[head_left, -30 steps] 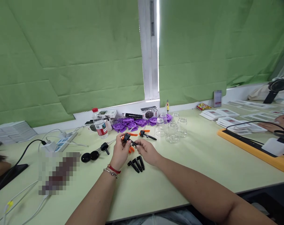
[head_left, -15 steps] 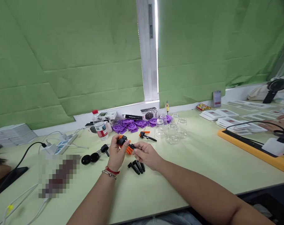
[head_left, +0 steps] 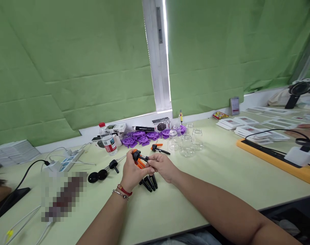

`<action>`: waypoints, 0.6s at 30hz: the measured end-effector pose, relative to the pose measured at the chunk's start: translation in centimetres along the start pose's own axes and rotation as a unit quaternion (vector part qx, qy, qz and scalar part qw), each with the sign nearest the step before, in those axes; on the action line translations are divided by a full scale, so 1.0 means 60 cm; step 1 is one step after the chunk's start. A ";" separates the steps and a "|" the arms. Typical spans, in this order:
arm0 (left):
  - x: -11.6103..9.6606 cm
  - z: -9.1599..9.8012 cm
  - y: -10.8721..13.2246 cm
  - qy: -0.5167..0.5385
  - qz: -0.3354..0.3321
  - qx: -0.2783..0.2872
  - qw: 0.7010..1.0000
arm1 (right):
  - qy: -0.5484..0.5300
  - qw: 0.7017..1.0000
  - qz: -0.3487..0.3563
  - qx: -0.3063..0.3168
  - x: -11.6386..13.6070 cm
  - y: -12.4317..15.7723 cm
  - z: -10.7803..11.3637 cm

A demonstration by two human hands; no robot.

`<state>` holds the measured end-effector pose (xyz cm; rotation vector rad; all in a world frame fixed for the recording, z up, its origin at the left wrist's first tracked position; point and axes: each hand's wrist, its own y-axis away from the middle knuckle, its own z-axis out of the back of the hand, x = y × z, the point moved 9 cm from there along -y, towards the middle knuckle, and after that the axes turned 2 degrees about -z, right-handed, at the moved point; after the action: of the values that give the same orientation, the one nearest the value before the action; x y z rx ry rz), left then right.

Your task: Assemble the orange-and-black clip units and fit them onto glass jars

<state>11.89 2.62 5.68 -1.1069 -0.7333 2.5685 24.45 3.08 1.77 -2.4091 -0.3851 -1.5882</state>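
Both hands meet over the table on one black part (head_left: 136, 155) with a round, flared head, a narrow stem and some orange on it. My left hand (head_left: 132, 173) has its fingers closed round the head, the thumb stretched out below. The far end of the stem is pinched by my right hand (head_left: 164, 166). Orange pieces (head_left: 140, 164) show just behind the hands. Several black handle-like tubes (head_left: 149, 183) lie below, partly covered by my left thumb. Farther back lies a similar black-headed part (head_left: 160, 149) with an orange lever.
To the left are black round-headed parts (head_left: 113, 165), black discs (head_left: 97, 175), a water bottle (head_left: 108, 140) and a power strip (head_left: 68, 162). Purple pieces (head_left: 142, 136) and upturned glass jars (head_left: 187, 144) stand behind. A yellow-orange case (head_left: 267, 158) and a co-worker's hand (head_left: 308, 131) are at right.
My left thumb has moved off the black part and down toward the right hand. More of the head and stem is exposed. The view has shifted slightly.
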 end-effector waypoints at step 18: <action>-0.033 -0.036 0.025 -0.159 0.040 0.065 0.984 | 0.008 0.998 -0.052 -0.016 -0.014 0.012 0.001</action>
<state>14.78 1.27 4.84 -0.7084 -0.5852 2.8514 24.44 2.36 0.94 -2.4356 -0.4933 -1.6670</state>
